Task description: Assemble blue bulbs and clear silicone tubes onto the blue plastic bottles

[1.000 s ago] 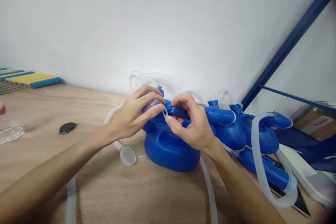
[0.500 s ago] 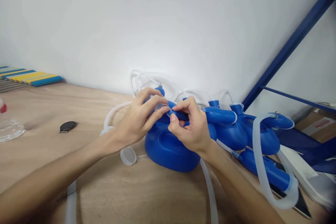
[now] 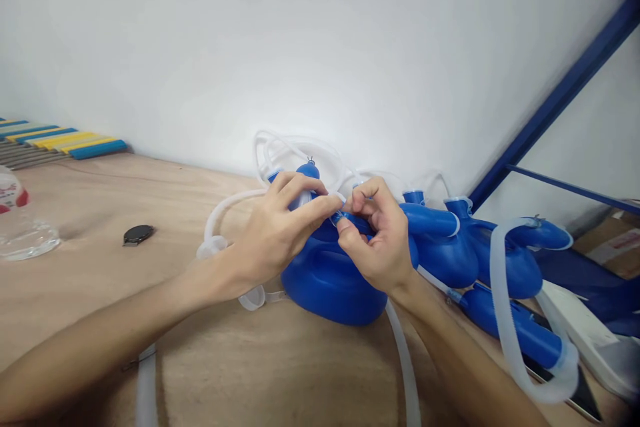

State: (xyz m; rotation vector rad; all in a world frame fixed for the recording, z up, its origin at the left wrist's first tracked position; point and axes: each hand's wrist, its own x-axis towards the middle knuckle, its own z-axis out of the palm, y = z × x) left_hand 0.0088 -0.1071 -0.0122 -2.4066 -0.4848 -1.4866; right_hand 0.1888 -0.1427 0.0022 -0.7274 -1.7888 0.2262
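Observation:
A blue plastic bottle stands on the wooden table in front of me. Over its top, my left hand pinches at a clear tube end, part of which its fingers hide. Close beside it, my right hand is closed at the same joint, where a blue neck meets the clear piece. What lies between the fingertips is too small to make out fully. A translucent cap hangs by a strap at the bottle's left. White tubing curves behind my left wrist.
More blue bottles with a looped white hose crowd the right side. On the left are a watch-like black disc, a clear water bottle and coloured rods. A blue metal frame rises at the right.
The view has shifted slightly, so most things sit a little further right. My left fingers have moved over the joint, and the fingers of my right hand have curled more.

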